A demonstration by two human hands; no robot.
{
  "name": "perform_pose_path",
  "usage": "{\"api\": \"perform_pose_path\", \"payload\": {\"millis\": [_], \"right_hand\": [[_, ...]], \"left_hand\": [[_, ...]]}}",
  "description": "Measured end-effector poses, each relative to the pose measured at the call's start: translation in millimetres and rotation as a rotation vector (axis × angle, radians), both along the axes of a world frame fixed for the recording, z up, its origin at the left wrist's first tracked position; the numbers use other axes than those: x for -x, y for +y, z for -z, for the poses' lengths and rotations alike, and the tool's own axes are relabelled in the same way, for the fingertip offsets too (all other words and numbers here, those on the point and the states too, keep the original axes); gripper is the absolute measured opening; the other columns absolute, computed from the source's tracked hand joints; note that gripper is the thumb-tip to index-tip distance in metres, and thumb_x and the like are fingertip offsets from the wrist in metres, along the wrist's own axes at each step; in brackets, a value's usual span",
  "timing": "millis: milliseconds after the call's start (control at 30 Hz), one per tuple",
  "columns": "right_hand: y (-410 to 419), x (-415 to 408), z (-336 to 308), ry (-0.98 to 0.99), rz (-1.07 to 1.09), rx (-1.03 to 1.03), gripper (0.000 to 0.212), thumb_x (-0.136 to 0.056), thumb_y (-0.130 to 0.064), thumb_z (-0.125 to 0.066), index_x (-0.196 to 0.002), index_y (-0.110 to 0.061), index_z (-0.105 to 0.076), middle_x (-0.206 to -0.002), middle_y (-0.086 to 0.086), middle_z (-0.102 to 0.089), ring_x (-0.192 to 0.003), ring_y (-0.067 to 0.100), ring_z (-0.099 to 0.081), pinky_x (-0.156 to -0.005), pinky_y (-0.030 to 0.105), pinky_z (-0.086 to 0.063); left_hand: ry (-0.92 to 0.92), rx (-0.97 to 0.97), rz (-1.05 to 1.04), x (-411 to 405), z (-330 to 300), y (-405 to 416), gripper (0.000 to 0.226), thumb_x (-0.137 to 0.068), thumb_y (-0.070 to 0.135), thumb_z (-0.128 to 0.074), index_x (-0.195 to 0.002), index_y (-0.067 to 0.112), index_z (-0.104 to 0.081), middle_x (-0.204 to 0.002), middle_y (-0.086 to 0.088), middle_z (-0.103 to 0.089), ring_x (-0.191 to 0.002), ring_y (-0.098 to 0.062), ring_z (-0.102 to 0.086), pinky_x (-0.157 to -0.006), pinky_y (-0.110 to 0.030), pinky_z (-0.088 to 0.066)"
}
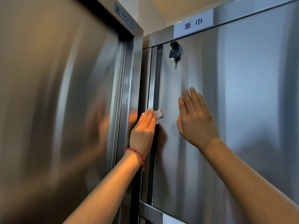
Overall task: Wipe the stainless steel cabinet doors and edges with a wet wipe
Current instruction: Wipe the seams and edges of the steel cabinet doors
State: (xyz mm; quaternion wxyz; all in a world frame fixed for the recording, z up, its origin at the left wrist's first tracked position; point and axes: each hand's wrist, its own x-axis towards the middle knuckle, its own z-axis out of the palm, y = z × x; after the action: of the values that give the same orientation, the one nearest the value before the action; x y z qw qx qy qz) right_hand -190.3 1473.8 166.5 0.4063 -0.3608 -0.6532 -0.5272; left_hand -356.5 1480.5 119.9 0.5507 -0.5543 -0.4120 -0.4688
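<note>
2 hands are up on the steel, and we see both from behind. Left hand point(144, 126), center frame, has straight fingers close together pressing a white wet wipe point(159, 114) flat against the vertical left edge of the cabinet door point(226, 110); we see the wipe poking out past the fingertips on the right. A red bead bracelet point(137, 154) sits on that wrist. Right hand point(195, 118), just right of center, lies flat on the door face, fingers straight and slightly spread, holding nothing. Upper center, a black key point(172, 53) hangs in the lock near the door's top left corner. Above it, a white label point(193, 24) with 2 characters. Left half of frame: another steel panel point(56, 94), reflecting the left arm.
</note>
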Motion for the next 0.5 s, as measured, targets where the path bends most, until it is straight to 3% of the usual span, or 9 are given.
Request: {"api": "perform_pose_path", "payload": {"millis": [500], "right_hand": [[-1.7,-0.4,-1.0,-0.012,0.002,0.032,0.060,-0.089,-0.023,-0.017,-0.134,0.007,-0.044,-0.142,0.029,-0.037,-0.134,0.044,-0.030,-0.113,0.050,-0.026]], "left_hand": [[0.024,-0.014,-0.058,0.3,13.5,-0.7,0.048,-0.056,-0.019,-0.077,-0.102,-0.009,-0.067,-0.108,-0.025,-0.065,-0.100,-0.035,-0.064,-0.086,-0.045,-0.048]]}}
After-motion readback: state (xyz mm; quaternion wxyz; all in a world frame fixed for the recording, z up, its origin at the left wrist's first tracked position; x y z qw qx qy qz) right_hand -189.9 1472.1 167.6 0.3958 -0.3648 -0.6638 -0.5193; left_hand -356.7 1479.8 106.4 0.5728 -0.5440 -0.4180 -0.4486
